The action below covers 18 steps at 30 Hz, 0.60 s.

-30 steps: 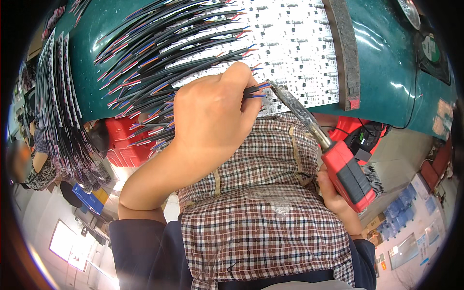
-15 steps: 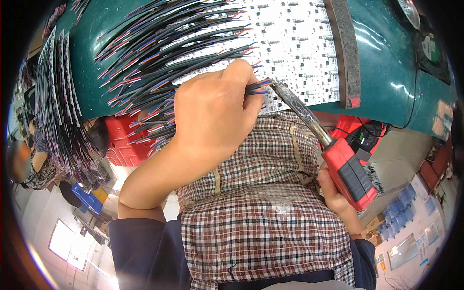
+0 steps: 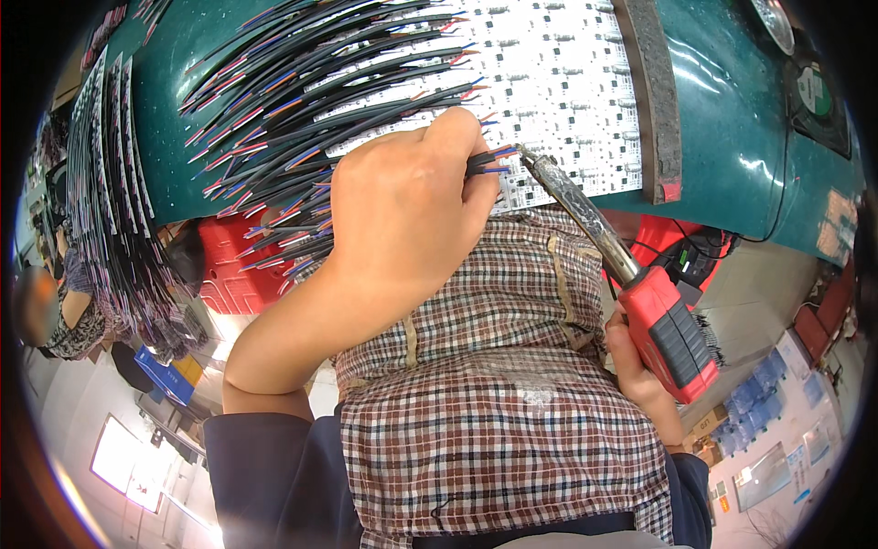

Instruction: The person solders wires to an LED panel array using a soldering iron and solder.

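Note:
Between the thumb and fingers of my left hand [image 3: 402,201] is a black cable [image 3: 479,163]. Its thin coloured wire ends stick out to the right over a white circuit board panel [image 3: 576,110]. My right hand [image 3: 633,366] grips a red and black soldering iron [image 3: 672,334] low at the right. The iron's long metal barrel slants up and left, and its tip [image 3: 523,151] is right at the wire ends; whether it touches them I cannot tell. Several black cables [image 3: 302,101] with red, blue and white ends fan leftward from the panel.
A dark metal bar [image 3: 651,101] lies along the panel's right edge on the green table [image 3: 732,174]. Bundled strips with cables [image 3: 110,183] hang over the table edge at left. Red stools [image 3: 233,265] stand beneath. A person's arm [image 3: 73,302] shows at far left.
The soldering iron has shifted slightly, its handle a little to the right and its tip a little up and right. My left hand has barely moved and still holds the cable.

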Tool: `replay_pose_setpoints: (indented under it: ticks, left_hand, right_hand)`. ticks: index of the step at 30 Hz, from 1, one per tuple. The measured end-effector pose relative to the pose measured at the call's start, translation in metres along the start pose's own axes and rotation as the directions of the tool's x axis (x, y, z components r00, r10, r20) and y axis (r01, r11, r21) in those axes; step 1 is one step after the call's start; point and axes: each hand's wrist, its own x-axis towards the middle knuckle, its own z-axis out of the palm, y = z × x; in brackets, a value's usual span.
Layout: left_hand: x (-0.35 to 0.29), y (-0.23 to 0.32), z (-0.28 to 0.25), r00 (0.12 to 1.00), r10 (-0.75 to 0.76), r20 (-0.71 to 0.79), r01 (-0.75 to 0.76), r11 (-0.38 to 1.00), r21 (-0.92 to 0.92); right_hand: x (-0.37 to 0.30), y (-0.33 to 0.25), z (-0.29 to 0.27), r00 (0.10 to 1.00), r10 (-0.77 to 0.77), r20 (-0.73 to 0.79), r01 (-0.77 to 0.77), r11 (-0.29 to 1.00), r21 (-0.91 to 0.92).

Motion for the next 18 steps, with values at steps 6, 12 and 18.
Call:
replay_pose_setpoints:
  ticks: [6,12,18]
  left_hand:
    - [0.0022,-0.0008,-0.0029,0.999,-0.047,0.017,0.049,0.994,-0.093]
    - [0.0043,0.0001,-0.0024,0.999,-0.034,0.010,0.035,0.997,-0.074]
    - [0.0052,0.0009,-0.0017,1.000,-0.029,-0.004,0.028,0.997,-0.067]
  right_hand:
    - [0.0060,-0.0022,-0.0025,0.996,-0.057,0.065,0.062,0.996,-0.070]
    - [0.0092,-0.0048,0.0019,0.996,-0.076,0.046,0.079,0.996,-0.046]
    - [0.0073,-0.0008,-0.0011,0.994,-0.080,0.071,0.083,0.995,-0.046]
